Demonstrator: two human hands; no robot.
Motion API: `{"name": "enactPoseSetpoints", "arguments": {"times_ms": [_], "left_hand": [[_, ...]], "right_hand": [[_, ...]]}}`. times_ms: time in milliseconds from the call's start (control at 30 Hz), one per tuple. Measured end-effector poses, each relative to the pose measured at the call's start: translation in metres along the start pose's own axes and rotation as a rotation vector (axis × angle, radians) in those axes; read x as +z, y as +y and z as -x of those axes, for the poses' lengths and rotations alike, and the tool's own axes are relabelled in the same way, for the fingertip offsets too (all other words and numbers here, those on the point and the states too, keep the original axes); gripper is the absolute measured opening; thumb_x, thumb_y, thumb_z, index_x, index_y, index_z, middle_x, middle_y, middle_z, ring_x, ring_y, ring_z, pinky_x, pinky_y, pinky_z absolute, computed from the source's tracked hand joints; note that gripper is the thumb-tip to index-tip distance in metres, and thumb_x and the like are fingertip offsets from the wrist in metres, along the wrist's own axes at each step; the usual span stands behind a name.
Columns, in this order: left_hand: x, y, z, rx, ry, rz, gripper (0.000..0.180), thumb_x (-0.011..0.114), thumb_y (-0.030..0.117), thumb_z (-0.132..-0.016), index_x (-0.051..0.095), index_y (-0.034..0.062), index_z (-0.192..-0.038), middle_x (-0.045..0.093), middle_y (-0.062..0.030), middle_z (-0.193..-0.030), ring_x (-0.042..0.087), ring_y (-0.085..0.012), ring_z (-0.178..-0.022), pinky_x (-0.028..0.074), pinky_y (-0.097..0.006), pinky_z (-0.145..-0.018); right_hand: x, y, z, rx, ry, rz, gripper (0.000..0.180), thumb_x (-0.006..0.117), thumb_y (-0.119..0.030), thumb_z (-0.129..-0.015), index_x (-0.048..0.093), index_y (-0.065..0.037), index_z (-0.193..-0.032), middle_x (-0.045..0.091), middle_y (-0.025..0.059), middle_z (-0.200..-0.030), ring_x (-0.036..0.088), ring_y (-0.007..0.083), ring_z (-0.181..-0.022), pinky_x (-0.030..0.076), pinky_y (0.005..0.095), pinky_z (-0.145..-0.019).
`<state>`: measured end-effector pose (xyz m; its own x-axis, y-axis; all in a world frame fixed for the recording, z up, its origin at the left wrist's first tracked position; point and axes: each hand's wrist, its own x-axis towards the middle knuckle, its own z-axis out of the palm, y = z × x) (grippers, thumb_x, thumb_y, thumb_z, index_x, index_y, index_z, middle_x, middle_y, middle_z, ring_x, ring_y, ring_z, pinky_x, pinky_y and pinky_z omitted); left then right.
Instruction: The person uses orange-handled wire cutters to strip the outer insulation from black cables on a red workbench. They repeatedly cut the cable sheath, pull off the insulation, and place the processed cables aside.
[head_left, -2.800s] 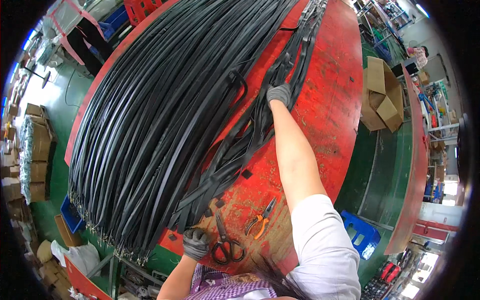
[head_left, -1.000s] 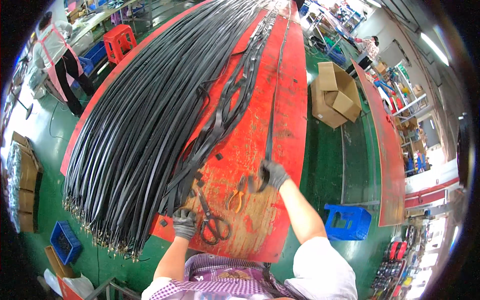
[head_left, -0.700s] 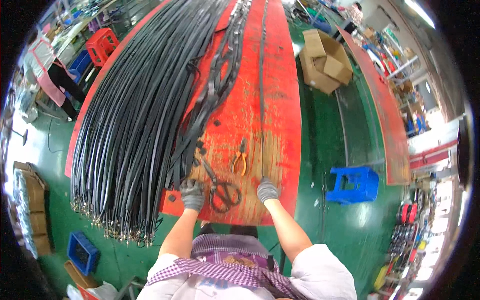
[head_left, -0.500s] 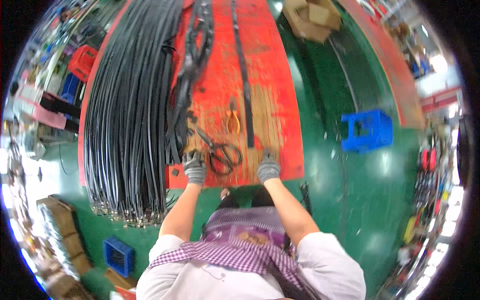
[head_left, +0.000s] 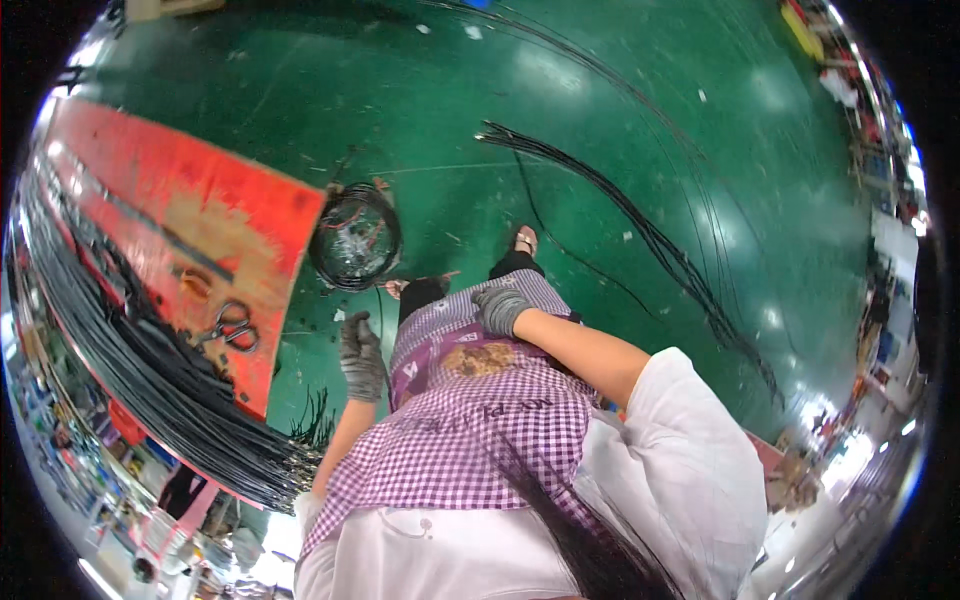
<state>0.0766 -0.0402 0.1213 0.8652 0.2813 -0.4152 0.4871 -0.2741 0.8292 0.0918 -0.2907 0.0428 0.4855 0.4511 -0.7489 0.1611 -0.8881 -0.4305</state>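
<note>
My left hand [head_left: 360, 360], in a grey glove, hangs beside my apron between me and the red table; its fingers are loosely extended and nothing shows in them. My right hand [head_left: 502, 309], gloved alike, is in front of the purple checked apron [head_left: 470, 400] with fingers curled in and nothing visible in the grip. On the worn red table [head_left: 285, 225] lie black-handled scissors [head_left: 234, 326], orange-handled pliers [head_left: 194, 285] and a long black strip [head_left: 170, 238]. A thick bundle of black strips [head_left: 150, 385] covers the table's far left side.
A coil of black cable [head_left: 318, 245] lies on the green floor [head_left: 440, 90] by the table corner. Another long bundle of black cables [head_left: 640, 225] stretches across the floor to my right. Thin loose wires [head_left: 610, 75] run beyond it, and small scraps are scattered about.
I have turned right, away from the table, which now sits at the left. Both hands have come off it: the left hangs by my side and the right is at my apron.
</note>
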Motion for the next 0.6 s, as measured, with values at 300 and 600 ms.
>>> {"name": "enactPoseSetpoints", "arguments": {"times_ms": [300, 600], "left_hand": [[0.175, 0.068, -0.021, -0.316, -0.342, 0.101, 0.015, 0.050, 0.020, -0.082, 0.053, 0.0061, -0.087, 0.050, 0.0010, -0.064, 0.043, -0.0069, -0.052, 0.035, -0.022, -0.043], [0.317, 0.007, -0.108, 0.080, -0.327, -0.601, 0.018, 0.039, 0.017, -0.084, 0.052, 0.0036, -0.083, 0.047, -0.0062, -0.062, 0.044, -0.0138, -0.055, 0.038, -0.027, -0.054]], "right_hand": [[0.072, 0.193, 0.080, 0.237, -0.152, -0.227, 0.041, 0.051, -0.035, -0.069, 0.055, -0.007, -0.099, 0.053, 0.0153, -0.102, 0.051, 0.0270, -0.095, 0.040, 0.0367, -0.081], [0.129, 0.361, -0.091, 0.235, 0.113, -0.646, 0.036, 0.036, -0.025, -0.079, 0.048, -0.003, -0.105, 0.049, 0.0185, -0.105, 0.048, 0.0292, -0.096, 0.038, 0.0343, -0.084]]}}
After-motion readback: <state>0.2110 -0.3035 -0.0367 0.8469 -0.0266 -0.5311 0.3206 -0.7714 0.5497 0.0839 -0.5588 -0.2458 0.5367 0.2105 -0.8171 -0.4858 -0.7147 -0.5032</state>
